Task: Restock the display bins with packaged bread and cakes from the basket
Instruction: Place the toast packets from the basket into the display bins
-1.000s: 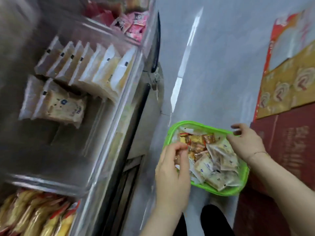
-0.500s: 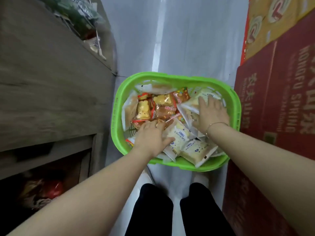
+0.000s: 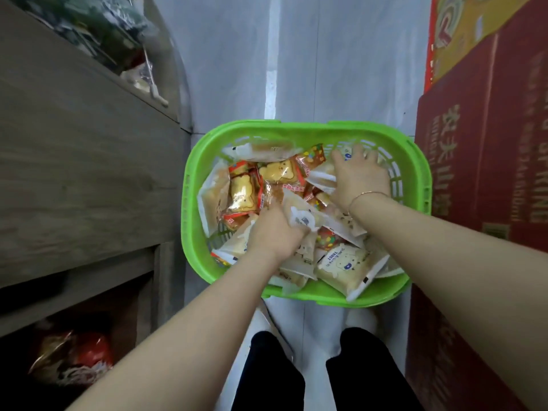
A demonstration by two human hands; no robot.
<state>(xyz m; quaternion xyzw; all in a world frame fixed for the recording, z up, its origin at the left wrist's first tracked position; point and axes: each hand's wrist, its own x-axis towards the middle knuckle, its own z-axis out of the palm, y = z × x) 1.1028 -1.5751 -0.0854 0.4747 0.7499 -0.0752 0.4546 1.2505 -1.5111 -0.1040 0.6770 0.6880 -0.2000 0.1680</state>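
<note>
- Left hand (image 3: 274, 232): fingers clamped on a white packet (image 3: 301, 216) (bear print).
- Right hand (image 3: 358, 179): fingers apart, flat on packets in the basket (image 3: 189, 203).

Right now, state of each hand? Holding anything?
Left hand: gripping a white bread packet in the green basket.
Right hand: fingers spread, pressing on the packets; no clear grip.
</note>
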